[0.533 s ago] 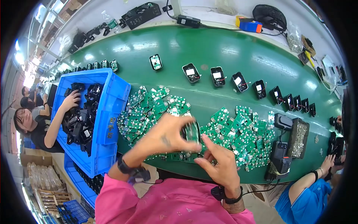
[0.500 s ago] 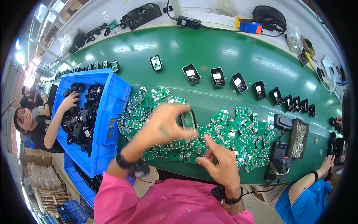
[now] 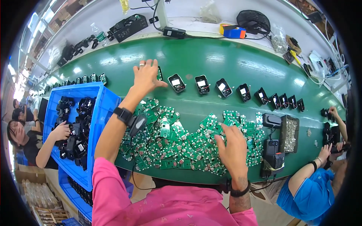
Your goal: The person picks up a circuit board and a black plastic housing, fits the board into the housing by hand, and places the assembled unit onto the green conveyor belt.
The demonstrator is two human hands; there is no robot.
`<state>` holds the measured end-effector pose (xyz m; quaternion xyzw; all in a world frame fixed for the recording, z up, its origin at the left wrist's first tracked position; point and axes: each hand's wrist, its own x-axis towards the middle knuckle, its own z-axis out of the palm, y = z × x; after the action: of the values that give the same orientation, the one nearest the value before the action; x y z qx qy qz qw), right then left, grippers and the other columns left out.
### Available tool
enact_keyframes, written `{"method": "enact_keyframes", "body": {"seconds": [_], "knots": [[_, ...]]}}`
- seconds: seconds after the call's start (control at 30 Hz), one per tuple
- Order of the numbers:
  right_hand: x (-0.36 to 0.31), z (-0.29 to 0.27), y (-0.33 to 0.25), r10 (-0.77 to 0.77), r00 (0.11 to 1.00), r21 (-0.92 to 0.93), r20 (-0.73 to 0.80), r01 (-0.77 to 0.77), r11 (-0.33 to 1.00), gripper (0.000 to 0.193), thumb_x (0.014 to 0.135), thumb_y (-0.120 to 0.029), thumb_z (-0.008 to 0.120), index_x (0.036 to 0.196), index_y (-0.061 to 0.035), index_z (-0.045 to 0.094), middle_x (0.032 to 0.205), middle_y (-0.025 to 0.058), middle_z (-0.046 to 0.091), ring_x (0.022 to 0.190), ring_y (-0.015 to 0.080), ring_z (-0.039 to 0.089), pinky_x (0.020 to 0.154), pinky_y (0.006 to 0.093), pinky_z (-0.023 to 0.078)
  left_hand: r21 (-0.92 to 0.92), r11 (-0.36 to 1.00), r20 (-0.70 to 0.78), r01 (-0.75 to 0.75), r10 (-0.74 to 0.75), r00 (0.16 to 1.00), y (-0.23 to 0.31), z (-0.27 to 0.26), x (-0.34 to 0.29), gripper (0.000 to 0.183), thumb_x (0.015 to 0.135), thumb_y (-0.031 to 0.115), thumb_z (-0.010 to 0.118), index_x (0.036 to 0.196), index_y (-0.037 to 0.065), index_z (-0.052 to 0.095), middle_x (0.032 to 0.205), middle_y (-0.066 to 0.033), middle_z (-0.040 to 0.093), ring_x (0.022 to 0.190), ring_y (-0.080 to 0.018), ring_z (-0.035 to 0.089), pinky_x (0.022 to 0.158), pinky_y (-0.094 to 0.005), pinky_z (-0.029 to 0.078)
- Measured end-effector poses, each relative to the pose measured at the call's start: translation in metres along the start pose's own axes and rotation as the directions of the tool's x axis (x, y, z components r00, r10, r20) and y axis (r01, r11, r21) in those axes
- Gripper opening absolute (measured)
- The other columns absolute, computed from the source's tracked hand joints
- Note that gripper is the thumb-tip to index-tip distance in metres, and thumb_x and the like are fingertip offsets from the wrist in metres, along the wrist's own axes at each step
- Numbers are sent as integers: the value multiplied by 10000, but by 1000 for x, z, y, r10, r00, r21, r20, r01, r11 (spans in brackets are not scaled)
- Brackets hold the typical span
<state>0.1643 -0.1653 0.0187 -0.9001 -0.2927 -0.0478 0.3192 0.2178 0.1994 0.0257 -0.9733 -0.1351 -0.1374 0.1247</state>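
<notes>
My left hand (image 3: pixel 146 78) reaches over the green tabletop at the row of casings. Its thumb and index finger curve around a small black casing (image 3: pixel 160 73), of which only the right edge shows past the hand. Green circuit boards (image 3: pixel 175 145) lie in a wide loose pile between my arms. Over the pile's right part hovers my right hand (image 3: pixel 233 148), thumb and index finger apart, with nothing visible between them. Right of my left hand stands a black casing (image 3: pixel 176 83) with a white label inside, first in a line of similar casings.
A blue crate (image 3: pixel 98 109) of black parts stands at left, with a person's hand (image 3: pixel 60 132) in it. At right are a tray of small metal parts (image 3: pixel 289 133) and a black device (image 3: pixel 274 156). A co-worker in blue (image 3: pixel 311 192) sits at far right. A fan (image 3: pixel 253 22) lies behind.
My left hand has carried the casing from above the boards forward and left to the row. My right hand has moved slightly right, over the pile. The whole view has shifted.
</notes>
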Motion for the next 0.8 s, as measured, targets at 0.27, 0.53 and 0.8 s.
{"method": "enact_keyframes", "body": {"seconds": [0.27,0.53,0.8], "knots": [[45,21,-2,100,966,-233,237,-43,972,481,779,-201,771,1178,-9,582,1072,173,574,968,395,613,787,467,518,-280,946,103,-165,200,974,46,16,-9,853,641,610,785,1164,-32,581,1130,-226,630,1132,-394,575,926,-514,459],[36,27,11,173,974,212,143,-201,956,366,795,-64,750,1107,-2,571,781,109,605,676,231,667,603,306,520,-857,515,79,36,62,995,45,-55,-43,608,805,396,724,1258,24,562,1052,-185,608,1017,-294,610,884,-404,499],[8,-5,-11,406,853,789,328,-483,379,290,832,3,710,1051,24,522,686,86,643,510,147,612,470,239,492,-764,-467,382,445,227,896,94,-94,-177,442,935,211,590,1336,24,569,1067,-136,619,937,-187,632,786,-275,543]]}}
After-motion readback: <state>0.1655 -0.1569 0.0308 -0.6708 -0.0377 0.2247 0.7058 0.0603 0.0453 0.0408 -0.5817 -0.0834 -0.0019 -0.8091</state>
